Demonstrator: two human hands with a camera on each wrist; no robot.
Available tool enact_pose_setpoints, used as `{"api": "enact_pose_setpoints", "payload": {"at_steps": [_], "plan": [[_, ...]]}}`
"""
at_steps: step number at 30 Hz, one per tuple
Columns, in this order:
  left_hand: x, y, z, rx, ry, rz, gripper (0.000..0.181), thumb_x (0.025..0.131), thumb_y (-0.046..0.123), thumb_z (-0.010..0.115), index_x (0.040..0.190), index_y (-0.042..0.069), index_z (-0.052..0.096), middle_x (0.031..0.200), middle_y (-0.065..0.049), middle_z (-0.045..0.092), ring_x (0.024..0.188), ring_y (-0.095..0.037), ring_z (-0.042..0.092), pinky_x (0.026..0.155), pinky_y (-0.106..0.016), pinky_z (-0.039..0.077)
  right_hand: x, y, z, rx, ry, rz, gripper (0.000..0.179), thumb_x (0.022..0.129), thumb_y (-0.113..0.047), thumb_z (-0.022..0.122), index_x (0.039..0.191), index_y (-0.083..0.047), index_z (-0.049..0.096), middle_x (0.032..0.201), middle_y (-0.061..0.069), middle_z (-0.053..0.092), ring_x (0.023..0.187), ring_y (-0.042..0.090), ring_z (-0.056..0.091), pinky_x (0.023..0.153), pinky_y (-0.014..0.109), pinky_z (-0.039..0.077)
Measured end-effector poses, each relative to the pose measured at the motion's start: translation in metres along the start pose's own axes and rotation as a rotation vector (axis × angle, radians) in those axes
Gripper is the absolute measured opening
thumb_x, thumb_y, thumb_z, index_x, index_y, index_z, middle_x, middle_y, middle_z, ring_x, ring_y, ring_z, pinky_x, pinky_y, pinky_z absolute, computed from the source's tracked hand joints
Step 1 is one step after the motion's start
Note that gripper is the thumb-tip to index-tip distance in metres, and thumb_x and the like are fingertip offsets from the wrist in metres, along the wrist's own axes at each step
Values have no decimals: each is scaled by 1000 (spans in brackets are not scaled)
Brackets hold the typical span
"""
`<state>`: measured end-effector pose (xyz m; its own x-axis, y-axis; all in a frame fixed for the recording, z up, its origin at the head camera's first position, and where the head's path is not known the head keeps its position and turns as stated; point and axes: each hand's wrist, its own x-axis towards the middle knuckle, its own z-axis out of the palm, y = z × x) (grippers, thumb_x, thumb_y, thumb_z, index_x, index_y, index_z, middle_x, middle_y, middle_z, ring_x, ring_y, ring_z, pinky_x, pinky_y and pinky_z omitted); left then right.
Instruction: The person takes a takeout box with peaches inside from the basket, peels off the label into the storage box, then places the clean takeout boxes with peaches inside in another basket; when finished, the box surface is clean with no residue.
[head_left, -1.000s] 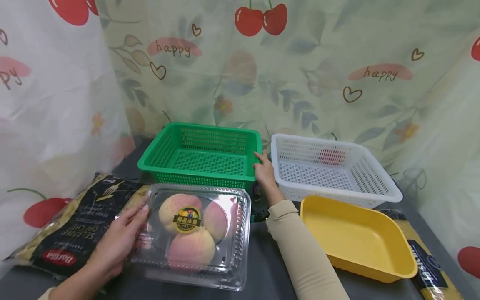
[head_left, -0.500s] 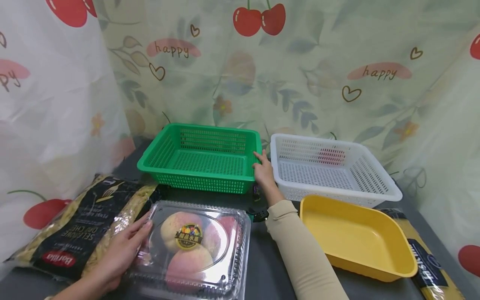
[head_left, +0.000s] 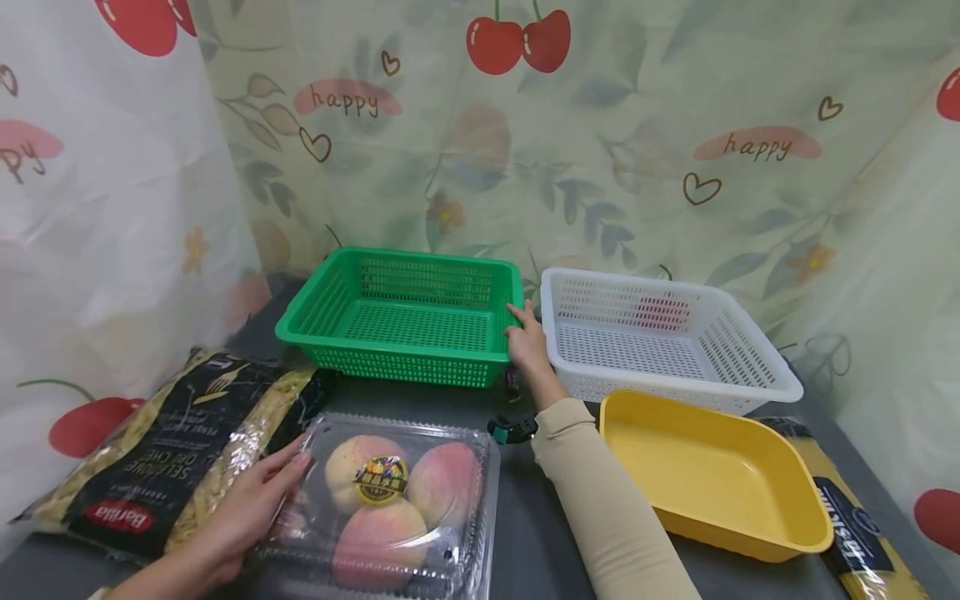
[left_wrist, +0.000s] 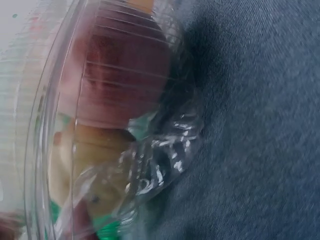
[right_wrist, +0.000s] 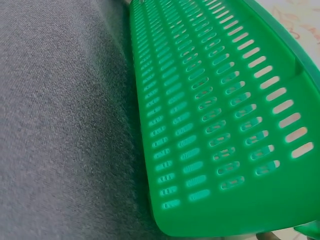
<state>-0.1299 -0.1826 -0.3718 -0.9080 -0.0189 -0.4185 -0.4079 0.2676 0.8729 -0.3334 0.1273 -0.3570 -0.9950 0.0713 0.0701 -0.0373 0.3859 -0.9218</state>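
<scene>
My left hand [head_left: 251, 512] holds the left edge of a clear plastic clamshell box [head_left: 468, 550], thumb on top of the lid. Inside are several pink and yellow peaches [head_left: 378, 542], and a round fruit label [head_left: 380, 481] sticks to the lid. In the left wrist view the box wall [left_wrist: 37, 150] stands close over the grey table [left_wrist: 260, 125]. Farther back, my right hand [head_left: 531, 346] holds the right end of a green slotted basket [head_left: 405, 367], fingertips over its rim. The right wrist view shows that basket's long slotted side [right_wrist: 215, 110]; most of the hand is hidden there.
A bag of penne pasta [head_left: 150, 467] lies at the left. To the right stand a white basket [head_left: 660, 383] and a yellow tub [head_left: 720, 467], with another pasta packet [head_left: 855, 525] beyond. A small dark device [head_left: 512, 429] shows beside the right wrist. Printed curtains hang behind.
The left hand has lowered the peach box toward the front of the table, uncovering the green basket's front side. The right hand and basket have stayed in place.
</scene>
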Motion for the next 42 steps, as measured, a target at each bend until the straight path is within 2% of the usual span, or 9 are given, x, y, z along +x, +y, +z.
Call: {"api": "enact_pose_setpoints", "payload": {"at_steps": [5, 10, 15, 19, 23, 30, 35, 39, 42], "plan": [[1, 2, -1, 11, -66, 25, 70, 96, 44, 43, 150, 11, 14, 77, -1, 53, 59, -11, 57, 59, -32, 55, -1, -2, -3, -55, -38, 22, 54, 91, -6, 40, 145, -12, 33, 159, 4, 2, 145, 26, 6, 118, 42, 13], [0, 5, -4, 50, -132, 50, 76, 95, 46, 45, 150, 9, 11, 76, -4, 59, 60, -16, 65, 62, -35, 57, -8, -14, -7, -133, -109, 45, 56, 93, -17, 43, 147, -11, 29, 158, 11, -3, 145, 30, 5, 117, 45, 12], [1, 6, -5, 73, -178, 63, 80, 93, 49, 48, 150, 8, 9, 82, -5, 60, 63, -15, 66, 63, -34, 57, -21, -37, -17, -205, -218, 19, 59, 94, -27, 45, 147, -10, 27, 157, 16, 3, 145, 32, 5, 117, 48, 14], [0, 6, 1, 53, -241, 84, 82, 93, 45, 50, 150, 7, 6, 86, -6, 59, 67, -15, 66, 63, -33, 57, -31, -51, -27, -247, -314, -4, 58, 95, -33, 46, 147, -14, 27, 158, 12, 3, 145, 30, 3, 116, 50, 16], [-1, 7, 9, 18, -311, 120, 81, 95, 40, 50, 150, 7, 1, 87, -6, 59, 72, -17, 66, 67, -36, 57, -38, -60, -36, -246, -405, -18, 57, 96, -36, 46, 147, -17, 29, 158, 9, 11, 144, 31, 10, 113, 53, 21], [0, 9, 23, -20, -327, 103, 84, 93, 39, 54, 150, 8, 2, 96, -12, 58, 75, -18, 67, 72, -39, 57, -55, -73, -51, -289, -529, -88, 55, 96, -37, 48, 145, -16, 33, 154, 8, 23, 142, 31, 20, 110, 53, 27], [0, 10, 36, -60, -359, 177, 83, 94, 34, 53, 150, 8, -2, 97, -11, 58, 73, -14, 64, 70, -35, 57, -68, -76, -61, -370, -589, -175, 55, 94, -37, 51, 143, -15, 37, 153, 9, 28, 141, 30, 23, 110, 52, 27], [1, 9, 47, -54, -357, 233, 83, 95, 30, 53, 150, 6, -4, 106, -18, 57, 74, -14, 63, 68, -34, 57, -80, -75, -67, -436, -619, -219, 58, 92, -38, 55, 143, -16, 38, 153, 7, 28, 140, 29, 27, 110, 51, 30], [2, 10, 53, -39, -342, 266, 83, 94, 29, 53, 150, 5, -3, 111, -23, 54, 75, -15, 64, 68, -36, 57, -87, -72, -72, -454, -631, -241, 60, 90, -38, 57, 143, -15, 39, 154, 6, 27, 134, 30, 38, 107, 49, 34]]}}
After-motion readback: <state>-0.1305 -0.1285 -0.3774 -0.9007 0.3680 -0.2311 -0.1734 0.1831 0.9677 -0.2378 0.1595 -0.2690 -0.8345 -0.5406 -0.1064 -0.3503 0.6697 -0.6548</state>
